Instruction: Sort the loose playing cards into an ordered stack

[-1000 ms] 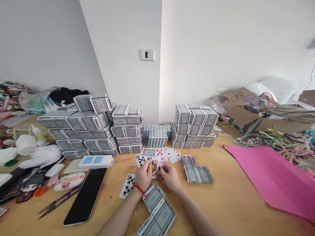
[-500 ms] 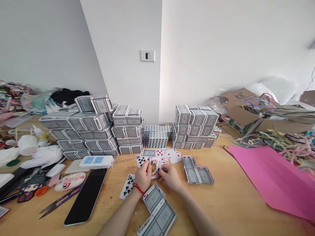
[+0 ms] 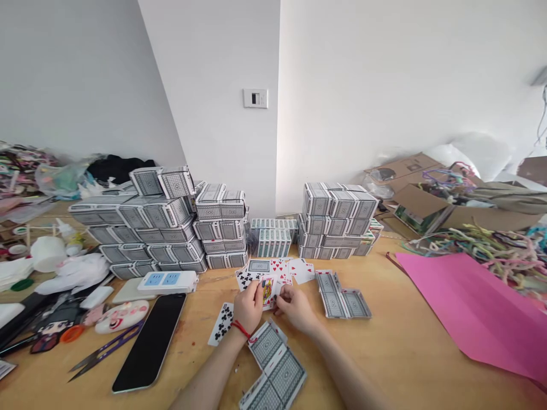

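My left hand [image 3: 248,307] and my right hand [image 3: 296,307] both pinch a face card [image 3: 268,291] between them, just above the wooden table [image 3: 405,353]. Several loose playing cards [image 3: 282,267] lie spread face up beyond my fingers. A club card [image 3: 222,323] lies to the left of my left wrist, which wears a red string. An opened card box [image 3: 273,364] lies flat under my forearms. Another opened box [image 3: 342,295] lies to the right of my right hand.
Stacks of card boxes stand at the back left [image 3: 158,222], centre [image 3: 273,236] and right [image 3: 337,219]. A phone [image 3: 149,340], scissors [image 3: 105,349], a power strip [image 3: 166,280] and clutter lie left. Pink paper [image 3: 470,313], pipe cleaners [image 3: 496,245] and cardboard boxes [image 3: 427,193] lie right.
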`<state>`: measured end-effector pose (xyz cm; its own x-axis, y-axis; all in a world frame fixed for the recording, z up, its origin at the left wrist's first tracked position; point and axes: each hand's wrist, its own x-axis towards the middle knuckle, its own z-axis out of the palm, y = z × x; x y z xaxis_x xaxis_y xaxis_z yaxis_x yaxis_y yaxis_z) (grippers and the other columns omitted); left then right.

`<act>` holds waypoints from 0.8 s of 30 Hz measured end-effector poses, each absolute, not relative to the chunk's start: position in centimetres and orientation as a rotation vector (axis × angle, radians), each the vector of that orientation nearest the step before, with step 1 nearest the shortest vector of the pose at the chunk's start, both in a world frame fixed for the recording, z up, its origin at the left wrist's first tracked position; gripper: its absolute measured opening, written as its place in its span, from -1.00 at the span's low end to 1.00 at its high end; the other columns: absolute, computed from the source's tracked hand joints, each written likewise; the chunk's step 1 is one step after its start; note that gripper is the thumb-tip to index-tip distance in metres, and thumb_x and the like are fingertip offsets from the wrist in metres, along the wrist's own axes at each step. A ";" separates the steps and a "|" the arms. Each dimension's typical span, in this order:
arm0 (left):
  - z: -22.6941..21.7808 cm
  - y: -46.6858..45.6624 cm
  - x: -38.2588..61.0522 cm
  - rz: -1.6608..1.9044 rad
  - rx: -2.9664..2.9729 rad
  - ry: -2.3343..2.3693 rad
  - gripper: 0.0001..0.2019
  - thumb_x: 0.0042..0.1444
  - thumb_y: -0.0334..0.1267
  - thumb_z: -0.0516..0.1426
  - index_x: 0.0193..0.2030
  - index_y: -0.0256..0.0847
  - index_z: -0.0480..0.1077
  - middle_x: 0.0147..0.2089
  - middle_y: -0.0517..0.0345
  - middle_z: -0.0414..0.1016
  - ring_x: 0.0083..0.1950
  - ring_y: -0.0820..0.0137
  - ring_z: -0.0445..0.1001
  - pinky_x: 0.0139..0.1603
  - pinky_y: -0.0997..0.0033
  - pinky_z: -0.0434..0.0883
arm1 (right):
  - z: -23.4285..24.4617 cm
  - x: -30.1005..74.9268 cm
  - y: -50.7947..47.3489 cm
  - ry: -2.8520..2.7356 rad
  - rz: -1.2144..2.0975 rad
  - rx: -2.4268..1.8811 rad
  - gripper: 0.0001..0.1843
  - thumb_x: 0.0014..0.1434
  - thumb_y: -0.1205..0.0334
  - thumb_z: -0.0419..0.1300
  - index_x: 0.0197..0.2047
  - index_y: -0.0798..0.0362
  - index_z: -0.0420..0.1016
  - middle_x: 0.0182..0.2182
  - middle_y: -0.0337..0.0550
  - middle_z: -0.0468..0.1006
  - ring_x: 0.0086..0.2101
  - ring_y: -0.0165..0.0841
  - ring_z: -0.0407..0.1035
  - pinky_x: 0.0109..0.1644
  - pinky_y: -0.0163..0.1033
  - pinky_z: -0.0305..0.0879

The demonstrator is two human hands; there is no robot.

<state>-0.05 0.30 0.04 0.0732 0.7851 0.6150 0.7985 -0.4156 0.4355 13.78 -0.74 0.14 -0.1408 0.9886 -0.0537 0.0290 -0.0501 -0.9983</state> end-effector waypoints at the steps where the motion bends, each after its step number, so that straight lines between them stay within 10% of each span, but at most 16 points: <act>1: 0.1 0.3 0.0 -1.282 -2.287 -1.681 -0.73 0.11 -0.24 -0.15 -0.53 -0.19 0.23 -0.70 0.23 0.26 -0.66 0.50 0.29 -0.62 0.57 0.12 | 0.1 13.7 -0.8 -1.306 1.301 -1.215 -0.90 -0.11 0.27 0.07 -0.55 0.03 0.17 -0.65 -0.32 0.40 -0.60 -0.40 0.37 -0.52 -0.31 0.31; 24: -0.6 0.6 -0.2 -1.363 -2.212 -1.723 -0.75 0.11 -0.23 -0.13 -0.43 -0.23 0.30 -0.64 0.19 0.37 -0.62 0.49 0.34 -0.58 0.58 0.19 | 1.1 14.1 -0.9 -1.418 1.467 -1.224 -0.89 -0.05 0.23 0.04 -0.52 0.08 0.24 -0.60 -0.26 0.46 -0.60 -0.43 0.38 -0.56 -0.37 0.29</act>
<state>-0.24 0.61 -0.62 0.0070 0.7738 0.6334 0.7944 -0.3890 0.4664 14.07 -0.87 1.11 -0.2675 0.9540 -0.1353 0.1029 -0.1114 -0.9884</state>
